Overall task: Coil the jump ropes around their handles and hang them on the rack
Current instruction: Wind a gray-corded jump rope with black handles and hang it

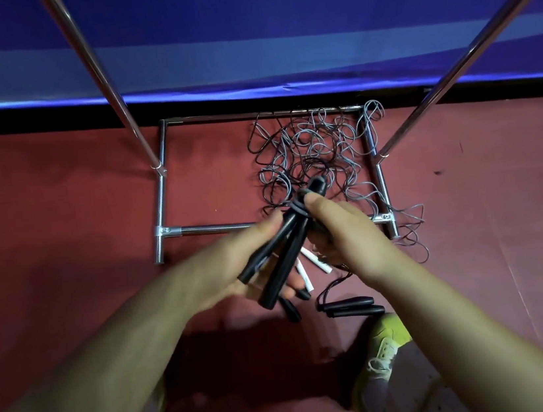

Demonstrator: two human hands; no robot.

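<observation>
My left hand (237, 269) grips two black jump rope handles (281, 266) held together, their lower ends splayed apart. My right hand (338, 228) pinches the grey rope (298, 207) wrapped around the handles' upper ends. A tangle of black and grey ropes (312, 155) lies on the red floor inside the base of the metal rack (162, 199). Two white handles (315, 259) lie under my hands. Another pair of black handles (352, 307) lies on the floor nearer to me.
The rack's two slanted metal posts (97, 76) rise left and right (470, 51). A blue banner (274, 25) runs along the back. My shoe (382, 353) is at the lower right on the red floor.
</observation>
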